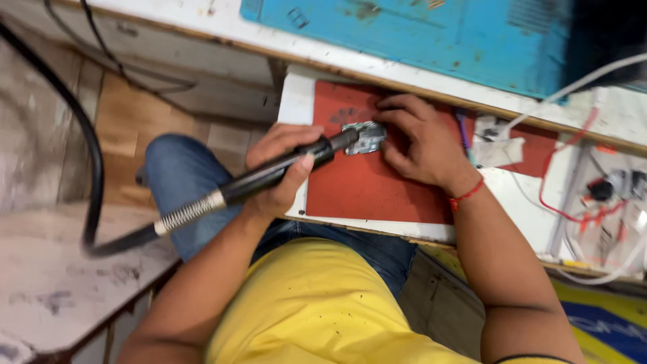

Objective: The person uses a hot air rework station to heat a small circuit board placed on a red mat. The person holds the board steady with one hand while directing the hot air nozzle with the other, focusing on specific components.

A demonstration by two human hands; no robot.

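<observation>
My left hand (278, 168) is wrapped around the black handle of a hot-air soldering tool (259, 180), with the thumb lying on top. The tool's metal nozzle (345, 140) points at a small grey circuit board (365, 137) and nearly touches it. The board lies on a red mat (367, 192) on a white pull-out shelf (296, 101). My right hand (423, 138), with a red thread around its wrist, presses its fingertips on the board's right edge and pins it down.
A coiled spring and thick black hose (94, 175) trail from the tool to the left over the floor. A blue work mat (431, 34) covers the bench above. Red and white wires and small parts (593, 195) clutter the right side.
</observation>
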